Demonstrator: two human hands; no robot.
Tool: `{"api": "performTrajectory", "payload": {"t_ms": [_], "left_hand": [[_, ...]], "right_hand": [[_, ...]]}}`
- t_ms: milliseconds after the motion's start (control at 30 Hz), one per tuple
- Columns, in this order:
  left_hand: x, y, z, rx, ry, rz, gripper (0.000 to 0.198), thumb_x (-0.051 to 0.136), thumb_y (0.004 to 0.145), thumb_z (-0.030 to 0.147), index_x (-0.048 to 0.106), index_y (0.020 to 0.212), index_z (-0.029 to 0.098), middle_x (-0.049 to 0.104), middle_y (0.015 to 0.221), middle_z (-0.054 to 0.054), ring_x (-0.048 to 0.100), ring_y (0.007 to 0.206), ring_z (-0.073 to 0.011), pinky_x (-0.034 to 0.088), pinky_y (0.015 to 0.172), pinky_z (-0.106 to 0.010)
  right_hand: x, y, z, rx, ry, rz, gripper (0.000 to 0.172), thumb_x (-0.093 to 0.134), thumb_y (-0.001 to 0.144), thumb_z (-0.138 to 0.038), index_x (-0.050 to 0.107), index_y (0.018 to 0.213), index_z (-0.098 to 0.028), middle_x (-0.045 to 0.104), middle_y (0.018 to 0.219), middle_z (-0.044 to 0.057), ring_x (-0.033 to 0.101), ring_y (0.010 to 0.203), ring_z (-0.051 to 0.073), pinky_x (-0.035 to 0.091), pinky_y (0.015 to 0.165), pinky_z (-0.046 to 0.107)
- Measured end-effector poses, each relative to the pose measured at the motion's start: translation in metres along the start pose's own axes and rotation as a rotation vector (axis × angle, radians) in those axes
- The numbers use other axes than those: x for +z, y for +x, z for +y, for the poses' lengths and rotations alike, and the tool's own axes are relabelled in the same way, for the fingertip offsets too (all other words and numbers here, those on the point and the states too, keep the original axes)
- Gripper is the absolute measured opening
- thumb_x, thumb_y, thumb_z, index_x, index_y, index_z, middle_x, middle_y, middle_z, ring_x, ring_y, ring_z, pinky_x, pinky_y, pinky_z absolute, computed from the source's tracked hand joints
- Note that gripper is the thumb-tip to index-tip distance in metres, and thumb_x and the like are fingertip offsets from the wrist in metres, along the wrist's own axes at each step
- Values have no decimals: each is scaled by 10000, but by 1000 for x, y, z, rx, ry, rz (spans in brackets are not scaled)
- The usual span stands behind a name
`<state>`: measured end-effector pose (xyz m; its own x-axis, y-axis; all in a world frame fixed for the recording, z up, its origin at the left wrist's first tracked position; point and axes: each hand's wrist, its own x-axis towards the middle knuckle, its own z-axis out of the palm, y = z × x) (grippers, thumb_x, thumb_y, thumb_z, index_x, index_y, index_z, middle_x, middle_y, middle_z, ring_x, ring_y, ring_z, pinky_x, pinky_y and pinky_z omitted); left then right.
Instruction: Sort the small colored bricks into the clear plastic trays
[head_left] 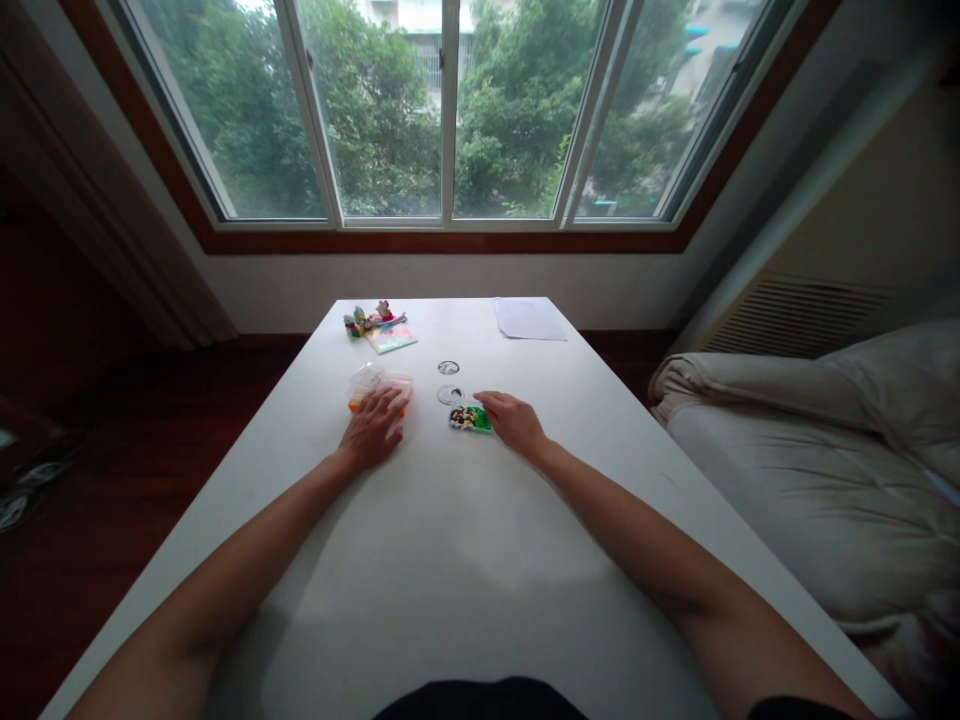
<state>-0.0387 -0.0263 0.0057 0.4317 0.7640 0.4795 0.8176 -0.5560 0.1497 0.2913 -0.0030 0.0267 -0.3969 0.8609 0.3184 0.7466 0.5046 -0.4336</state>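
My left hand (371,425) lies palm down with its fingers spread over a clear plastic box (367,377) that has orange pieces inside. The fingers cover part of this box. My right hand (514,420) is at the right end of a small compartment tray (471,418) holding tiny brown, pale and green pieces. Its fingers are bent and close together, hiding that end of the tray. What they hold, if anything, is too small to make out. Just behind the tray lies a clear round lid-like disc (450,395), and farther back a second round clear piece (448,368).
Small colourful figures (367,320) stand at the far left of the white table (450,560), beside a pastel card (392,337). White paper sheets (530,318) lie at the far right corner. A cushioned sofa (810,480) is to the right, with a window (448,110) beyond the table.
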Motion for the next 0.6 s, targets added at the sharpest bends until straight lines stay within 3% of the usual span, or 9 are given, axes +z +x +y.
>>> {"api": "performTrajectory", "payload": {"t_ms": [133, 300, 600], "left_hand": [[2, -1, -2, -6, -4, -5, 609, 525, 850, 241, 456, 1454, 259, 414, 1524, -84, 331, 1430, -323, 198, 1221, -552], [3, -2, -3, -13, 1, -16, 633, 528, 841, 218, 439, 1466, 267, 402, 1533, -83, 332, 1428, -326, 216, 1210, -563], [5, -3, -5, -20, -22, 4, 595, 536, 841, 224, 495, 1432, 276, 404, 1528, -84, 335, 1424, -340, 221, 1207, -557]], "right_hand": [[6, -11, -9, -148, -40, -41, 472, 484, 997, -326, 478, 1467, -296, 458, 1523, 61, 454, 1365, 254, 390, 1133, 424], [16, -14, -20, -301, -98, -107, 442, 520, 984, -324, 532, 1424, -289, 436, 1536, 79, 382, 1423, 280, 340, 1168, 475], [34, 1, -32, -265, -185, -135, 465, 461, 988, -210, 505, 1445, -285, 429, 1526, 106, 364, 1404, 295, 382, 1116, 474]]}}
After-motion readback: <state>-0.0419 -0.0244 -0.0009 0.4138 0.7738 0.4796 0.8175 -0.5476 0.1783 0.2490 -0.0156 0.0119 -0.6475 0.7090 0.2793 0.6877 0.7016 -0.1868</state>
